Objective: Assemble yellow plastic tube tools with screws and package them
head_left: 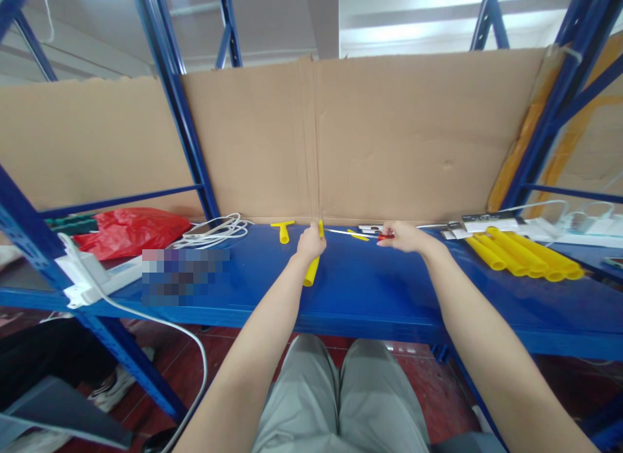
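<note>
My left hand (pixel 311 242) is wrapped round a yellow tube (pixel 311 274), whose lower end sticks out below the fingers toward the front edge. My right hand (pixel 402 236) is closed on the red handle of a screwdriver (pixel 350 233); its thin metal shaft points left toward the top of that tube. Whether the tip touches the tube is too small to tell. Left of my left hand lies a yellow T-shaped piece (pixel 283 232). A small flat yellow piece (pixel 359 235) lies behind the shaft, between my hands.
Several yellow tubes (pixel 530 261) lie side by side at the right, near a black-and-white box (pixel 489 222). A coiled white cable (pixel 219 231), red plastic bag (pixel 136 231) and white power strip (pixel 117 276) are at left. Cardboard (pixel 413 135) backs the blue shelf (pixel 370 297). Another person's leg (pixel 53 349) shows lower left.
</note>
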